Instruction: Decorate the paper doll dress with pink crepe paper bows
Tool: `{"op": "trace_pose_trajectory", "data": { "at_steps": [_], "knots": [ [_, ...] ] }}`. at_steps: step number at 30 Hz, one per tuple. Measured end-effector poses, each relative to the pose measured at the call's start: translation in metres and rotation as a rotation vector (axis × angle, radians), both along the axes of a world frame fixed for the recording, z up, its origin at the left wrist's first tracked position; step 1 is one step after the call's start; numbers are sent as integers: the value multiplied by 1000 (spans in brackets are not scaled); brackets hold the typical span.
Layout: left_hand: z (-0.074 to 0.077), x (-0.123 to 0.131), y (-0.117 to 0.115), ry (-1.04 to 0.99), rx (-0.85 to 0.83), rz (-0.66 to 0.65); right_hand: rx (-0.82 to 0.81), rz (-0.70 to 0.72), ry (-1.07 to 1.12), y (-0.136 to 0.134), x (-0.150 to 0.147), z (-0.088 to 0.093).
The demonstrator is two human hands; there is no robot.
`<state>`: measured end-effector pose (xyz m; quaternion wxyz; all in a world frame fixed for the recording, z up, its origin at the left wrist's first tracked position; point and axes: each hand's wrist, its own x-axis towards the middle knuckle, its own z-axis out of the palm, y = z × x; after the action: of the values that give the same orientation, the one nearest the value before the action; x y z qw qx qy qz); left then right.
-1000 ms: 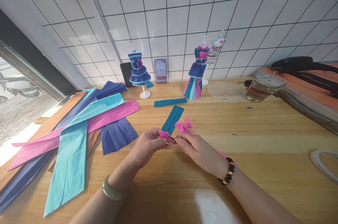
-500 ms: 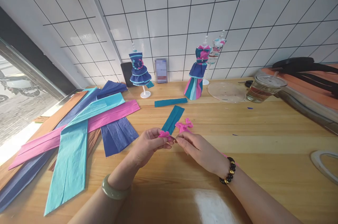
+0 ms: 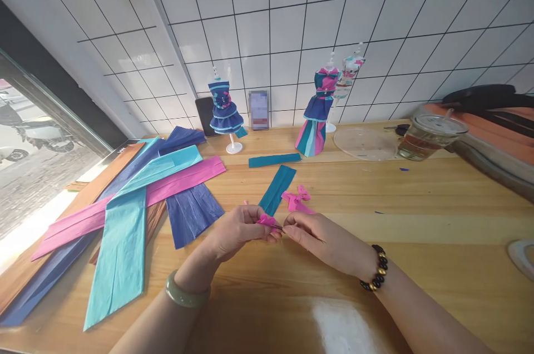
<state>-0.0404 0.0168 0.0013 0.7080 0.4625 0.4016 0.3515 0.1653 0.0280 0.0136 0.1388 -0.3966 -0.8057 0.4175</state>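
My left hand [image 3: 240, 231], with a green bangle at its wrist, pinches a small crumpled pink crepe paper piece [image 3: 266, 220]. A thin dark strip [image 3: 277, 227], perhaps wire, runs from the pink piece to the fingertips of my right hand [image 3: 321, 240], which are closed on its end. Just beyond the hands lie a teal crepe paper strip [image 3: 278, 187] and pink paper scraps [image 3: 298, 199], partly hidden behind my right hand. A second teal strip [image 3: 274, 161] rests farther back.
Crepe paper strips in turquoise [image 3: 125, 254], pink [image 3: 187, 184] and blue [image 3: 192, 215] overlap at the left. Dressed miniature mannequins [image 3: 225, 109] and a phone [image 3: 259, 111] stand by the tiled wall. A lidded cup [image 3: 431, 139], clear disc [image 3: 365, 143] and tape roll [image 3: 521, 256] are at the right.
The view has shifted, moving the scene slightly rightward. Both hands keep their pinch on the pink piece and the thin strip, whose dark length shows a little more between them.
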Motion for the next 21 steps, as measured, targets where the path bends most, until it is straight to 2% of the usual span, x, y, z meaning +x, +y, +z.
{"op": "trace_pose_trajectory", "data": {
  "at_steps": [8,21],
  "knots": [
    [4,-3,0,-9,14,-66,13,26,-17,-3,0,8],
    [4,-4,1,20,18,-60,47,33,-32,-2,1,9]
  ]
}}
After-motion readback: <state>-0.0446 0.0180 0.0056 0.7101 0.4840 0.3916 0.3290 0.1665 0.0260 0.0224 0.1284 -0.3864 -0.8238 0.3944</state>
